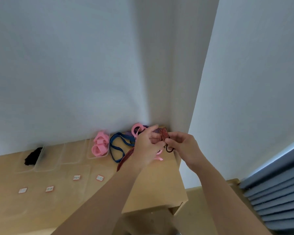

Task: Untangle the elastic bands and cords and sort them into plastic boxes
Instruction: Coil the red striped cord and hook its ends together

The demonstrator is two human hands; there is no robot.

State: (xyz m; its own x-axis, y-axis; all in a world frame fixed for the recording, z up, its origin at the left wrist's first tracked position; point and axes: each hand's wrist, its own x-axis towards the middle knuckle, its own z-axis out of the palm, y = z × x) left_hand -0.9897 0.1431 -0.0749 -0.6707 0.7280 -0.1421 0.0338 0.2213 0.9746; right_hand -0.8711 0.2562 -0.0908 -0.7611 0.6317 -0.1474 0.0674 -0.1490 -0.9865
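We are in the untangling step: both hands work a red-and-black striped band up off the bench, to the right of the pink-filled box and above the remaining tangle. Our right hand has its fingers curled and pinches the folded end of the band. Our left hand is loosely curled, forefinger reaching out, and seems to pinch a thinner strand of the same band, whose tail trails down toward the bench between the left wrist and the box. A small black cord loop hangs under the right fingers; we cannot tell whether it is caught in the band or merely behind it. A blue band lies just right of the box, with a pink loop beyond it against the wall. Sorting looks to be at an early stage: the box holds pink bands, and black cords sit in a box well to its left. Next, we judge, the band must be drawn free of the blue and pink loops without dragging them along, then carried left to a box. Room is tight to the right of the box: wall behind, a corner and the bench's side edge close by. The space left of and in front of the box is more open.
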